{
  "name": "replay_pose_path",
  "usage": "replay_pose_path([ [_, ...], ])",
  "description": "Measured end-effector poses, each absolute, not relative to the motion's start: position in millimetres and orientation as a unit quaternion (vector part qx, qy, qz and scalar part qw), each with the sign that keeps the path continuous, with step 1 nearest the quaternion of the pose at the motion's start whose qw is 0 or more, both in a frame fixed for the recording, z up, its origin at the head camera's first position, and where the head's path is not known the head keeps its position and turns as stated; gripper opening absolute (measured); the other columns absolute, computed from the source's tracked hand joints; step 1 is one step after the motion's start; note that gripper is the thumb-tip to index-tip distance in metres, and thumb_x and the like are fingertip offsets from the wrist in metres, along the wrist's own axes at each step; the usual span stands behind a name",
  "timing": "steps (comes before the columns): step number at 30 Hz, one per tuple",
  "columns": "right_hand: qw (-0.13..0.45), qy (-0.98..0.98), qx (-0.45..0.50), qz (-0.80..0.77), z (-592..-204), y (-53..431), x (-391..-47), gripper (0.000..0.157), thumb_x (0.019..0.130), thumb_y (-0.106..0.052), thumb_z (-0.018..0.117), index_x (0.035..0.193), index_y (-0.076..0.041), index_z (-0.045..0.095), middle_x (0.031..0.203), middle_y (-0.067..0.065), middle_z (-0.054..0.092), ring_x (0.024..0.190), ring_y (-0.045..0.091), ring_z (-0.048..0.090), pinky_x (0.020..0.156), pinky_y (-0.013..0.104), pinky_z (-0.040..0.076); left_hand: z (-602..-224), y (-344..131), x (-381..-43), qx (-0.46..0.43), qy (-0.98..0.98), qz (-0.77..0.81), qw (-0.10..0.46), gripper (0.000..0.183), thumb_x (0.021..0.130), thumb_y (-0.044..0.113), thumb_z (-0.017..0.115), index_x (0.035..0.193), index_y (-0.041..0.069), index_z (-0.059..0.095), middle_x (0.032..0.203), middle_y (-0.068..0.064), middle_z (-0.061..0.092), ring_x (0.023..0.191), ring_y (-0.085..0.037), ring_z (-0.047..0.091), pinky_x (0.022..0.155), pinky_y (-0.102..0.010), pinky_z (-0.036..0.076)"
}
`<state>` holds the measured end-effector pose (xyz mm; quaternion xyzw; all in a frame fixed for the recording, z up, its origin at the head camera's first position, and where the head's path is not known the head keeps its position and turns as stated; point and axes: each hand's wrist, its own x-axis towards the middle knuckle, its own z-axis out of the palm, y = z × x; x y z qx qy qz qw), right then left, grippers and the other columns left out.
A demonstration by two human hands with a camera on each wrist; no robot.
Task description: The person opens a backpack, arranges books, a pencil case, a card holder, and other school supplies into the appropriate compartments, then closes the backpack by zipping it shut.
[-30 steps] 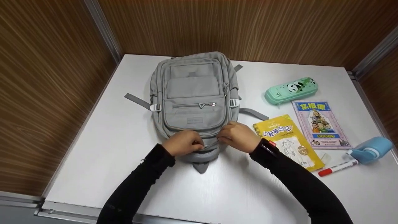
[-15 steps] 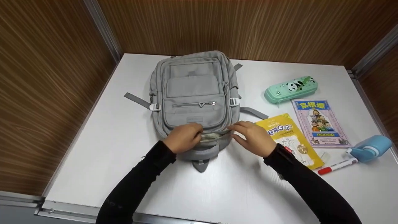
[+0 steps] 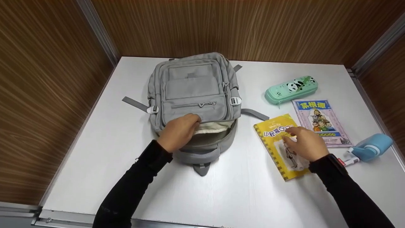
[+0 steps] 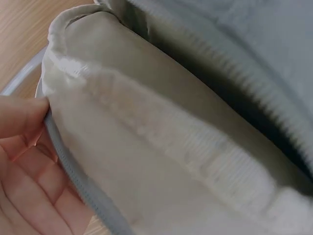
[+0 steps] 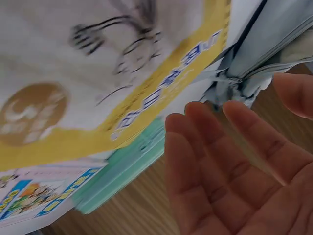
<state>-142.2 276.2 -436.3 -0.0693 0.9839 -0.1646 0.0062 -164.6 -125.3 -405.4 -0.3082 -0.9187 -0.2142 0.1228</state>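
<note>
A grey backpack (image 3: 191, 87) lies flat with its main compartment gaping toward the person, the pale lining (image 4: 146, 132) exposed. My left hand (image 3: 178, 131) pinches the upper edge of that opening and holds it raised; in the left wrist view the thumb and fingers meet on the zipper edge. Over a yellow paperback book (image 3: 272, 144) hovers my right hand (image 3: 307, 142), fingers spread and slightly bent. The right wrist view shows this hand's palm (image 5: 254, 196) with nothing in it, beside the book's cover. The hand hides part of the book's right side.
Behind the yellow book lie a pink comic book (image 3: 318, 118) and a mint panda pencil case (image 3: 291, 90). A blue bottle (image 3: 376, 147) and a marker (image 3: 351, 162), partly behind the right wrist, are at far right. Grey straps (image 3: 254, 113) stick out from the backpack's sides.
The backpack's mouth has been unzipped and lifted by my left hand, exposing the lining. My right hand has left the zipper and moved right, over the yellow book.
</note>
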Motion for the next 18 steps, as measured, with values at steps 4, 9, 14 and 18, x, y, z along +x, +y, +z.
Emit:
replay_pose_path([
  [4, 0.032, 0.990, -0.006, -0.140, -437, 307, -139, 0.049, 0.082, -0.037, 0.059, 0.109, 0.004, 0.057, 0.080, 0.017, 0.061, 0.060, 0.026, 0.054, 0.048, 0.036, 0.040, -394, -127, -168, -0.303, -0.915, -0.218, 0.152, 0.010, 0.090, 0.017, 0.051, 0.096, 0.013, 0.059, 0.088, 0.005, 0.062, 0.078, -0.011, 0.059, 0.064, -0.025, 0.047],
  [9, 0.087, 0.988, 0.031, -0.123, -441, 328, -135, 0.063, 0.077, -0.050, 0.060, 0.104, 0.007, 0.056, 0.062, 0.009, 0.054, 0.049, 0.020, 0.048, 0.039, 0.029, 0.032, -375, -127, -174, -0.301, -0.909, -0.227, 0.179, 0.010, 0.090, 0.017, 0.052, 0.094, 0.012, 0.059, 0.085, 0.002, 0.062, 0.076, -0.013, 0.060, 0.062, -0.029, 0.047],
  [14, 0.132, 0.982, 0.044, -0.126, -442, 333, -130, 0.075, 0.072, -0.062, 0.057, 0.100, 0.007, 0.055, 0.066, 0.011, 0.053, 0.049, 0.021, 0.048, 0.037, 0.029, 0.035, -358, -126, -180, -0.291, -0.908, -0.233, 0.191, 0.010, 0.090, 0.018, 0.051, 0.093, 0.011, 0.059, 0.083, 0.002, 0.062, 0.073, -0.014, 0.059, 0.060, -0.030, 0.047],
  [18, 0.160, 0.978, 0.037, -0.129, -442, 333, -130, 0.085, 0.068, -0.068, 0.055, 0.106, 0.008, 0.053, 0.076, 0.014, 0.057, 0.057, 0.023, 0.050, 0.040, 0.029, 0.038, -349, -128, -184, -0.286, -0.906, -0.234, 0.205, 0.011, 0.091, 0.018, 0.050, 0.093, 0.011, 0.059, 0.083, 0.002, 0.062, 0.072, -0.013, 0.058, 0.060, -0.030, 0.047],
])
